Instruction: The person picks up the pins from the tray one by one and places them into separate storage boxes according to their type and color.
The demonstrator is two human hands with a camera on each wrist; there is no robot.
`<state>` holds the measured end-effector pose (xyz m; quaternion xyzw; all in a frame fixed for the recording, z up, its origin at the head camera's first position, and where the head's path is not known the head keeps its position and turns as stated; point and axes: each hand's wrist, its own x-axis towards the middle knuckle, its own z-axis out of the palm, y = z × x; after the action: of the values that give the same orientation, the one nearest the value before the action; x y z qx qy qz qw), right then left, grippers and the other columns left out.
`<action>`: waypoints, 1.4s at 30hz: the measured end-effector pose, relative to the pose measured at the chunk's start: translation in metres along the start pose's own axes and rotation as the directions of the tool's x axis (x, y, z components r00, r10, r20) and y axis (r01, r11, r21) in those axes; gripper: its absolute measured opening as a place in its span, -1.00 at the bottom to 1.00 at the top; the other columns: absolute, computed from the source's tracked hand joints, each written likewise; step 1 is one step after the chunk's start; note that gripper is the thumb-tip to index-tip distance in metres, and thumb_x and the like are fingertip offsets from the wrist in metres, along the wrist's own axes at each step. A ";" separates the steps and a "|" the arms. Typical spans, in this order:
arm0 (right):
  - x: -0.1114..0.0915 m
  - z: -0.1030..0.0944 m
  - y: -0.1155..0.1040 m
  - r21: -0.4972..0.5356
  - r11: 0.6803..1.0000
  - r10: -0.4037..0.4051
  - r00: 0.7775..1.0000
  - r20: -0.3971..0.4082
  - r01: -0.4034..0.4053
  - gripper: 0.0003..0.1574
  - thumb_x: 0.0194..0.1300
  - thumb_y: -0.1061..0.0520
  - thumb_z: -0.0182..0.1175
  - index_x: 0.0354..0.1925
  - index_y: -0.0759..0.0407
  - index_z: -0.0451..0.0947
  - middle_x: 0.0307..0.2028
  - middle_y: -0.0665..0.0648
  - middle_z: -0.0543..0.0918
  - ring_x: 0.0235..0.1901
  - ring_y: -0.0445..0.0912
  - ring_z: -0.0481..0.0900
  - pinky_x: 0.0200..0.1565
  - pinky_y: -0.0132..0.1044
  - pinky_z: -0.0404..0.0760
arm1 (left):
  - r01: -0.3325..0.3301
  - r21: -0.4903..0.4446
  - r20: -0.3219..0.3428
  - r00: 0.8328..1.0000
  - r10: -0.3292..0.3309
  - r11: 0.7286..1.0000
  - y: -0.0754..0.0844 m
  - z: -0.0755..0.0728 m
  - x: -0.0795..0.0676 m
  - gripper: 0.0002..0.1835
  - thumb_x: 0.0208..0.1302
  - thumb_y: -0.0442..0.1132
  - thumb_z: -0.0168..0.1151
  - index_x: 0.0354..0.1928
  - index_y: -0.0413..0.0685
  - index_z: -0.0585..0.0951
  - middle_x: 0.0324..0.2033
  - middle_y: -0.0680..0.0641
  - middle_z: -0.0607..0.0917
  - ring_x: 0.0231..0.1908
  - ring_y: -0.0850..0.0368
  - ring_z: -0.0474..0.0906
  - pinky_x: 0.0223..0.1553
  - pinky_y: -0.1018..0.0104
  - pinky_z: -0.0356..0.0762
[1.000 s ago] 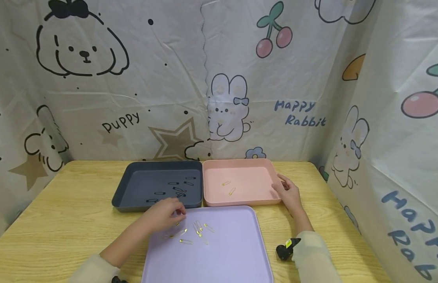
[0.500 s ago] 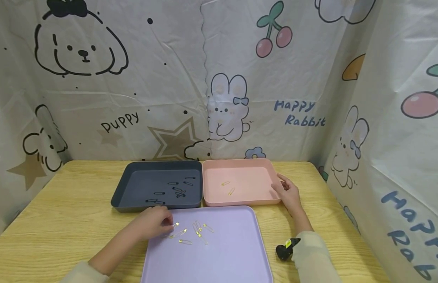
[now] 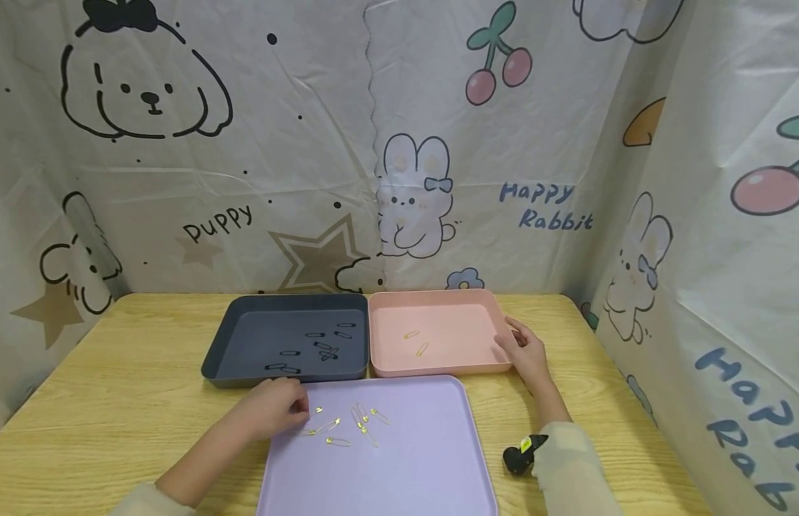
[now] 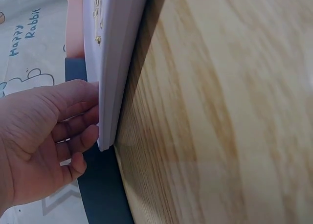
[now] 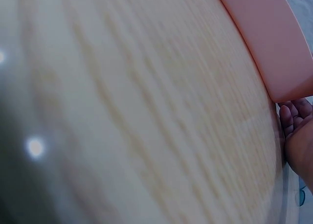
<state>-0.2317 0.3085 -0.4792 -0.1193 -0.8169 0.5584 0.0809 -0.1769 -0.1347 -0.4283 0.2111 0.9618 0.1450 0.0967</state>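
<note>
Loose safety pins: gold-coloured safety pins [image 3: 337, 441] lie scattered on the far left part of the purple tray [image 3: 405, 473].
Pink tray: two yellowish pins [image 3: 422, 349] lie apart inside, on its floor.
Dark tray: black pins [image 3: 289, 353] lie in the right part and near the front wall of the dark tray [image 3: 244, 330], which stands just beside the pink tray [image 3: 463, 330].
Left hand: the left hand [image 3: 273, 407] is at the purple tray's far left corner, fingers bent, thumb over the edge; the rim hides the fingertips, so I cannot tell whether they pinch a pin.
Right hand: the right hand [image 3: 528, 355] rests at the pink tray's right rim, fingers relaxed, with no pin visible in it.
Step in hand: probably picking up one pin for sorting by colour.
Next move: likely calls for a fine thumb-and-finger pinch, then a lift clear of neighbouring pins towards the pink tray.
</note>
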 end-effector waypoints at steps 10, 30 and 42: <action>0.000 -0.001 0.001 -0.006 1.000 0.005 1.000 0.004 -0.005 -0.28 0.28 -0.03 0.16 0.35 -0.01 0.22 0.23 0.23 0.38 0.18 0.00 0.33 -0.20 -0.70 0.33 | 0.040 -0.104 0.044 0.998 -0.035 0.994 0.001 0.000 0.001 -0.83 0.09 -0.26 0.32 -0.58 0.04 0.54 -0.62 0.12 0.46 -0.52 0.23 0.34 -0.47 0.37 0.29; 0.000 0.000 -0.001 0.016 1.000 0.008 1.000 0.004 -0.008 -0.29 0.28 0.00 0.16 0.35 0.02 0.22 0.24 0.25 0.38 0.21 0.02 0.34 -0.21 -0.72 0.35 | -0.056 -0.164 0.017 0.998 0.060 0.985 -0.008 0.002 0.002 -0.85 0.07 -0.30 0.24 -0.56 0.00 0.48 -0.62 0.10 0.43 -0.56 0.25 0.32 -0.53 0.43 0.26; 0.003 -0.001 0.001 0.005 1.000 -0.005 1.000 0.005 0.005 -0.28 0.28 -0.04 0.16 0.35 0.01 0.23 0.23 0.23 0.38 0.21 0.01 0.34 -0.19 -0.72 0.34 | -0.093 -0.148 -0.021 0.996 0.091 0.984 -0.001 -0.007 0.005 -0.87 0.07 -0.28 0.22 -0.54 0.03 0.47 -0.59 0.11 0.44 -0.55 0.27 0.32 -0.54 0.45 0.28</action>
<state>-0.2341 0.3103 -0.4802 -0.1159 -0.8161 0.5605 0.0806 -0.1836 -0.1354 -0.4223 0.2466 0.9381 0.2224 0.0985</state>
